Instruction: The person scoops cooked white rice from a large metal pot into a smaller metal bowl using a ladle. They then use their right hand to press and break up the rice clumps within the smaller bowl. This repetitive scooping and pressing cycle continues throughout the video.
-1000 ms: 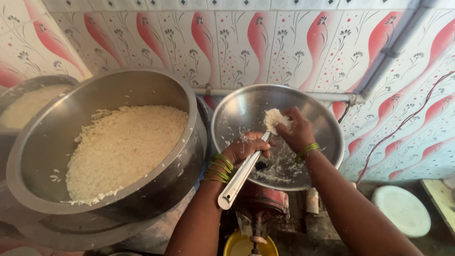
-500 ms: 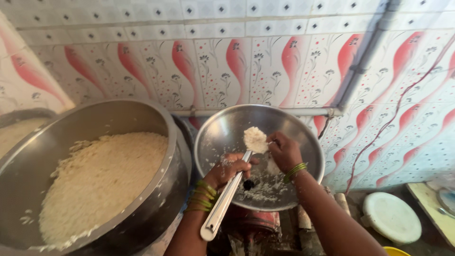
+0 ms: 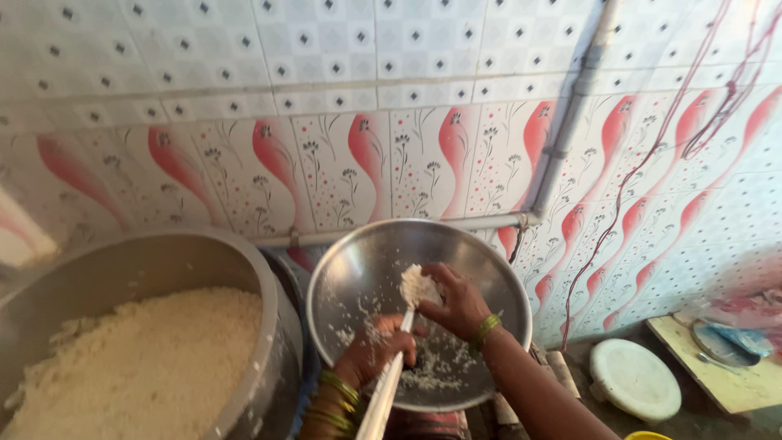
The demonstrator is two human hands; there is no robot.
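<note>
Rice (image 3: 418,285) sits as a white lump on the end of a long pale spatula (image 3: 389,379), inside a round steel bowl (image 3: 358,269) that stands tilted toward the camera in front of the tiled wall (image 3: 326,122). The right hand (image 3: 458,303) lies over this lump, with the fingers bent and pressing on it, so this hand is closed around the rice and the tip of the tool. The left hand (image 3: 376,352) is clamped on the handle of the spatula lower down; its wrist carries several green and gold bangles (image 3: 336,398), and the right wrist has a green bangle too. More grains are scattered over the bottom of the bowl, mostly under the two hands.

Just beside the bowl, on the left, stands a big metal pot (image 3: 244,269) that is filled with cooked white rice. A grey pipe (image 3: 570,114) runs down the wall and then turns behind the bowl. At the lower right, a round white lid (image 3: 635,379) lies on the floor, near a wooden board (image 3: 733,383).
</note>
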